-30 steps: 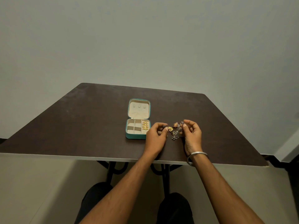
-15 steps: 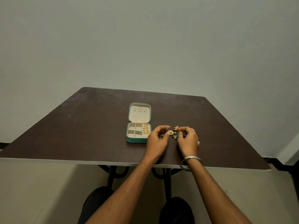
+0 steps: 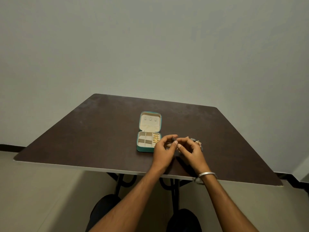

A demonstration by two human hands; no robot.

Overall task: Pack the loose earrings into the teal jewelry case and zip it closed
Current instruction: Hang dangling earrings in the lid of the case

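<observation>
teal jewelry case (image 3: 145, 148) open, lid lying away from person; left hand (image 3: 163, 150) and right hand (image 3: 190, 150) pinch small dark earring (image 3: 173, 139).

dark brown table (image 3: 100, 131), plain grey wall (image 3: 150, 47), beige floor (image 3: 41, 198)

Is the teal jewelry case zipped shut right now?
No, the teal jewelry case lies open on the table, its lid folded back.

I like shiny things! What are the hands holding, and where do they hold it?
Both hands, left hand and right hand, pinch one small dark earring at their fingertips; which part cannot be told.
</observation>
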